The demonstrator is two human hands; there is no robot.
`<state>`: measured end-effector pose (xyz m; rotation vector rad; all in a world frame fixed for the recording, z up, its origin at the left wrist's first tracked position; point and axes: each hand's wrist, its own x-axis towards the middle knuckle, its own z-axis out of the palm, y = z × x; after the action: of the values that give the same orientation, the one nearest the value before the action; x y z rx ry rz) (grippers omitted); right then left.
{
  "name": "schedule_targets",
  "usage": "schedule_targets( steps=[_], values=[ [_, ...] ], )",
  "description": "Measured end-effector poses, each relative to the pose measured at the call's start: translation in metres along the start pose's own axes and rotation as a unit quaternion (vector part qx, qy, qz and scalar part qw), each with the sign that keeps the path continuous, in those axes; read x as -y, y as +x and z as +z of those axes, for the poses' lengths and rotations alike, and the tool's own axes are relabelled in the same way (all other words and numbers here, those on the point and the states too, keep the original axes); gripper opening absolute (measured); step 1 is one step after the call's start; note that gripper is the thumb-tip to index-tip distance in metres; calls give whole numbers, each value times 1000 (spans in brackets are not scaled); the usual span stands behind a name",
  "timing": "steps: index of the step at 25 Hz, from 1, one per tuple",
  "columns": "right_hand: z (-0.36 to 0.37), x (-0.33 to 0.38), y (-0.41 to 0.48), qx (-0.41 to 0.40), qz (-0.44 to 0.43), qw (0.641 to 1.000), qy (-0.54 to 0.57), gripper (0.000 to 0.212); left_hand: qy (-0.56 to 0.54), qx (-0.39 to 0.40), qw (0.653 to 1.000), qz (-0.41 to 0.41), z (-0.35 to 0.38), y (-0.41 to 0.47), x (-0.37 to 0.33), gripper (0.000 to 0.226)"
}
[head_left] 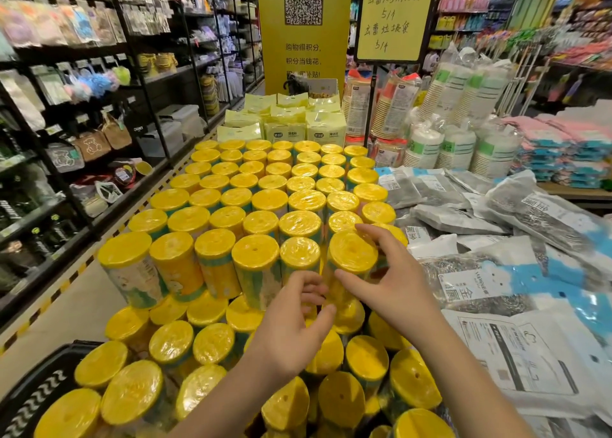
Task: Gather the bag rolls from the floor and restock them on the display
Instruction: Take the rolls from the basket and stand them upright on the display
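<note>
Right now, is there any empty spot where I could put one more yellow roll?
Hardly any. The upper rolls stand packed together, and the right hand grips the front corner roll. The lower rolls are crowded too, and grey packets line the right side. The only bare patch is the floor between rolls and black shelves.

We see only the hands and forearms of the person; the left hand (291, 325) and the right hand (397, 280) are bare, with slim fingers; the left forearm (225, 401) and the right forearm (473, 378) are uncovered down to the lower edge of the view.
</note>
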<state>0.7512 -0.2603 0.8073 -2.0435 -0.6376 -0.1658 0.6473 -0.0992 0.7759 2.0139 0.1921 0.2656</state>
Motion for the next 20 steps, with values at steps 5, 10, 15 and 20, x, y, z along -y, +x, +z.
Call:
schedule_targets(
  steps=[5, 10, 15, 20],
  values=[
    [20, -18, 4, 13, -10, 998, -64, 58, -107, 75, 988, -87, 18, 4, 9, 56],
    [38, -35, 5, -9, -51, 991, -121, 42, -126, 72, 983, -112, 26, 10, 16, 66],
    [44, -32, 4, -77, -106, 952, -275, 37, -128, 72, 982, -123, 23, 13, 18, 72],
    [38, -31, 3, -67, -96, 951, -285, 35, -118, 77, 982, -126, 23, 13, 11, 73]
  ],
)
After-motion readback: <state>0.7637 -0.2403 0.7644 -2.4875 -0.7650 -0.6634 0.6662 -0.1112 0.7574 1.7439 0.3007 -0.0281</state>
